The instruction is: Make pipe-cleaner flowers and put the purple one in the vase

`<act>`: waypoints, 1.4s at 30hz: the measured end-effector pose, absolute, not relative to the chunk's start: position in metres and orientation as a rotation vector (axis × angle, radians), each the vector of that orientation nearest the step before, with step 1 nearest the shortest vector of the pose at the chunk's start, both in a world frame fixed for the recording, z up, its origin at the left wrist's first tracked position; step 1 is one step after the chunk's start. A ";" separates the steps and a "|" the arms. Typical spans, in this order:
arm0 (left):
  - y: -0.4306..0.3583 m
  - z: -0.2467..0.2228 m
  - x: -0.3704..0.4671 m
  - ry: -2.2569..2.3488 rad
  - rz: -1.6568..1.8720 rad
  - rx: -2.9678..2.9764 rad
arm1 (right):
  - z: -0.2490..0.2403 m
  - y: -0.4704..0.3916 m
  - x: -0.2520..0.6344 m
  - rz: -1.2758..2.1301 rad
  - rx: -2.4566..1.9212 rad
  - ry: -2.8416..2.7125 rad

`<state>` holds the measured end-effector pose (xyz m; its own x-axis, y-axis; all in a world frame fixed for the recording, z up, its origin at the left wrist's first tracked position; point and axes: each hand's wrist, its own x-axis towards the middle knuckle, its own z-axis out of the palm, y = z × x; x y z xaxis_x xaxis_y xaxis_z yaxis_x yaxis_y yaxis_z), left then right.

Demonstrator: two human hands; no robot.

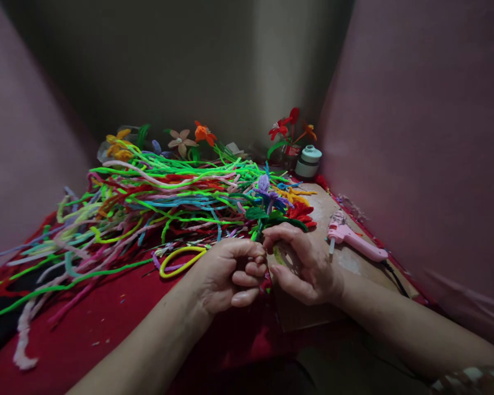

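Between my hands rises a purple pipe-cleaner flower (264, 185) with dark green leaves (256, 213) on its stem. My left hand (230, 274) is closed, thumb and forefinger pinched at the lower end of the stem; its other fingers are curled. My right hand (307, 266) curves around a small roll of yellowish-green tape (280, 255), and its fingertips nearly meet those of my left. The stem's lowest part is hidden by the fingers. Behind my right hand lies a red pipe-cleaner flower (301, 213).
A big heap of coloured pipe cleaners (168, 186) covers the left and middle of the red cloth (119, 307). On the right, a pink glue gun (360, 241) rests on a board (313, 315). Finished flowers (182, 141) and a pale blue-lidded container (308, 162) stand at the back.
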<state>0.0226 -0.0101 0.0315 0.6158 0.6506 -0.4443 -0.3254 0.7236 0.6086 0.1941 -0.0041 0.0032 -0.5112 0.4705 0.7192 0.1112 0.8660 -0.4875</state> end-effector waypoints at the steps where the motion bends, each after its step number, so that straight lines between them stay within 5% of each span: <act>1: -0.011 0.033 0.022 0.710 0.587 0.500 | 0.004 -0.005 0.194 0.496 -0.399 -2.076; 9: -0.017 0.032 0.034 0.763 0.483 0.520 | 0.009 -0.011 0.191 0.384 -0.280 -2.047; 17: 0.001 0.042 0.015 1.428 0.798 1.484 | 0.012 -0.019 0.207 0.184 -0.567 -2.157; 27: 0.024 0.005 0.017 1.580 0.528 2.042 | -0.013 -0.006 0.213 0.018 -0.988 -2.499; 32: 0.023 0.001 0.022 1.556 0.608 2.014 | -0.005 -0.005 0.210 0.282 -1.017 -2.267; 42: 0.012 0.010 0.012 1.436 0.975 1.940 | 0.013 0.008 0.182 1.349 -1.096 -1.501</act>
